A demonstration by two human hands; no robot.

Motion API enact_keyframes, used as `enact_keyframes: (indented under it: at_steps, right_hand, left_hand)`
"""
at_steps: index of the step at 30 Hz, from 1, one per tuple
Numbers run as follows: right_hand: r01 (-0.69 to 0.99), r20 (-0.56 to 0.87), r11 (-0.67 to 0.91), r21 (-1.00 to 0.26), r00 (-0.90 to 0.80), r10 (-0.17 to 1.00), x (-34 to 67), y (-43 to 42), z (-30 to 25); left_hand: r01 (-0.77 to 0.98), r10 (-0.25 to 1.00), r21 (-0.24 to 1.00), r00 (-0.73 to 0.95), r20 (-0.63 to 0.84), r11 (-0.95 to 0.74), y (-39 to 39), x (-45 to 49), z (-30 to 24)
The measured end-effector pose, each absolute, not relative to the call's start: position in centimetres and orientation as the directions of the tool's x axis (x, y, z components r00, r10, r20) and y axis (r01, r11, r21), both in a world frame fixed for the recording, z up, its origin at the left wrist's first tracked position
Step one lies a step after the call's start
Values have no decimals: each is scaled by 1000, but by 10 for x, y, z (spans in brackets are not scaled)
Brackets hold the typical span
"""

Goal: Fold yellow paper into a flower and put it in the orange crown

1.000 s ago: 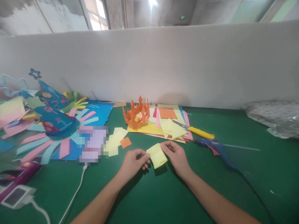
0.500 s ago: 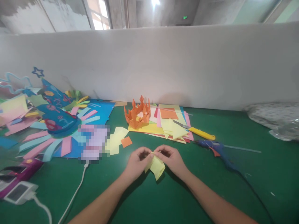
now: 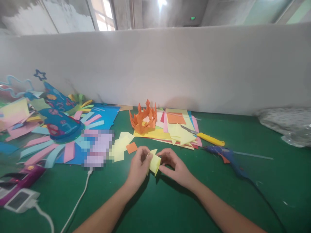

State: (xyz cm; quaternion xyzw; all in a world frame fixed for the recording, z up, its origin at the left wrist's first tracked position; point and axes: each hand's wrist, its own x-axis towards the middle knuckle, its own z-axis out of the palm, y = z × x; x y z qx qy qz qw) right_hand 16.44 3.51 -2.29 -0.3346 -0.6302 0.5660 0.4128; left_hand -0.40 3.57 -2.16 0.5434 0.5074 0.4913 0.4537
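near the bottom edge, on the green table (image 3: 170,207), both our forearms come in side by side. near left: a white adapter (image 3: 18,200) with a white cable (image 3: 77,199), and a purple glue gun (image 3: 24,176) just beyond it.

centre: left hand (image 3: 139,165) curled, thumb and fingers pinched on the left edge of a folded yellow paper piece (image 3: 155,163). the paper is raised off the table, between the two hands. right hand (image 3: 174,165) half curled, fingertips at the paper's right side; we cannot tell whether it grips the paper or only touches it.

just beyond the left hand: a small orange square (image 3: 131,147) beside pale yellow offcuts (image 3: 120,145). right of the hands and apart from them: a blue glue gun (image 3: 225,156).

farther: a yellow-handled knife (image 3: 210,139) at the right edge of a stack of coloured sheets (image 3: 178,129). an orange paper crown (image 3: 143,118) stands upright on the stack's left end.

far left: a blue paper craft (image 3: 60,123) fringed with pink and blue strips. far right: a crumpled clear plastic bag (image 3: 286,124). behind all of it, a white partition (image 3: 170,64).
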Motion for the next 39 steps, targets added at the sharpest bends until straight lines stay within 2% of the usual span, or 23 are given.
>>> enact_keyframes:
  at_steps: [2,5,12,18,22,24,29,35,37,39]
  right_hand:
    - [-44,129,122,-992,-455,881,164,35,-21]
    - [-26,116,116,-993,-452,884,164,34,-19]
    - [196,117,204,-959,-381,917,160,31,-18]
    - [98,166,219,-971,-384,908,162,33,-19]
    - [-62,117,101,-993,-372,921,165,37,-19]
    - [-93,69,41,-995,-324,943,164,40,-17]
    - [19,-60,-58,-998,-208,976,156,40,-15]
    - [67,-62,-50,-996,-188,980,153,38,-14]
    - [16,-42,-40,-999,-176,983,154,39,-14]
    - [-107,-2,-20,-994,-163,987,156,40,-15]
  left_hand:
    - [207,992,970,33,121,-126,35,-5,-20]
    - [263,986,950,39,163,-168,34,-5,-18]
    - [169,997,983,-2,77,-75,34,-4,-20]
    - [45,1000,999,6,-16,16,35,-2,-22]
    - [-142,997,987,22,-70,72,34,2,-21]
    - [-172,995,981,51,-81,89,32,6,-21]
    - [-93,990,991,107,-89,99,26,11,-21]
    - [18,985,998,160,-65,63,26,8,-19]
    - [31,993,999,112,-44,41,28,7,-18]
    - [22,998,999,49,-40,39,30,5,-17]
